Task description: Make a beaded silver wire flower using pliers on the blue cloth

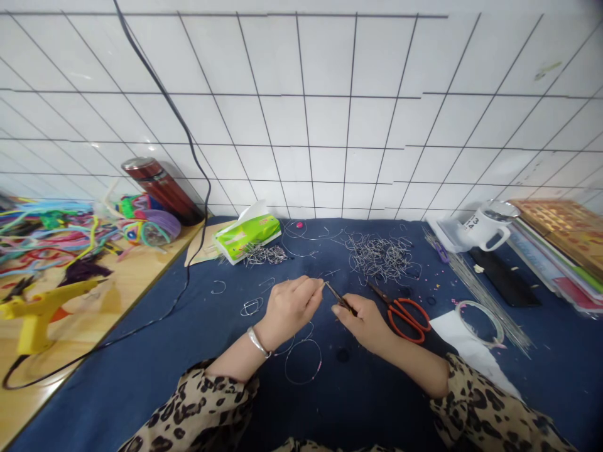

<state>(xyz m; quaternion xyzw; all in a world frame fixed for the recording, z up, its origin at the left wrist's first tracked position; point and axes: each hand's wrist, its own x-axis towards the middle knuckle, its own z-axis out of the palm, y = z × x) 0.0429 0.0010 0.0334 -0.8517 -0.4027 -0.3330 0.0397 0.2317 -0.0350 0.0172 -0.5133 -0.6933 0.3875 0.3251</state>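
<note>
My left hand (291, 307), a silver bangle at its wrist, is closed in a pinch on a thin wire, mostly hidden by the fingers. My right hand (366, 321) grips slim dark pliers (340, 297), whose tips meet the wire at my left fingertips. Beneath my left hand, a wire loop with a few pink beads (320, 366) lies on the dark blue cloth (188, 376). Orange-handled scissors (409, 319) rest just right of my right hand. Behind my hands is a tangled heap of short bent wires (380, 256).
A green tissue pack (247, 235) stands at the back beside a smaller wire pile (264, 254). Leftward are a yellow glue gun (40, 314), its cord, pipe cleaners (51, 235) and a red flask (162, 188). Rightward lie straight wires (485, 295), a clear coil (479, 323), a phone (504, 277) and a mug (487, 227).
</note>
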